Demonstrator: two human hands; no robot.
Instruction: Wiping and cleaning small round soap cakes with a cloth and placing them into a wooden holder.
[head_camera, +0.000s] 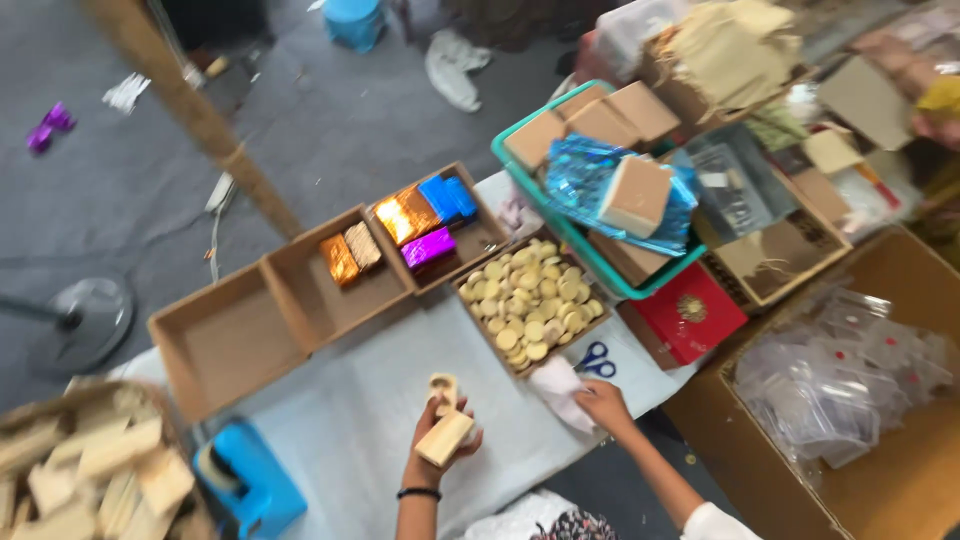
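with the left hand (432, 452) clenched round the pale wooden block (445, 437) at lower centre, keep it level while the right hand (603, 403), fingers curled, pinches the white cloth (560, 388) beside the blue scissors (597, 361).

Bare forearms, black band on left wrist (419, 493), white right sleeve (716, 523)

a packing workshop: open cardboard boxes (300, 290) of foil-wrapped pieces (425, 215) and a tape dispenser (245, 475)

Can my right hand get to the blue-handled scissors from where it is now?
Probably yes. The right hand rests on a white cloth just below the scissors, with nothing lying between them.
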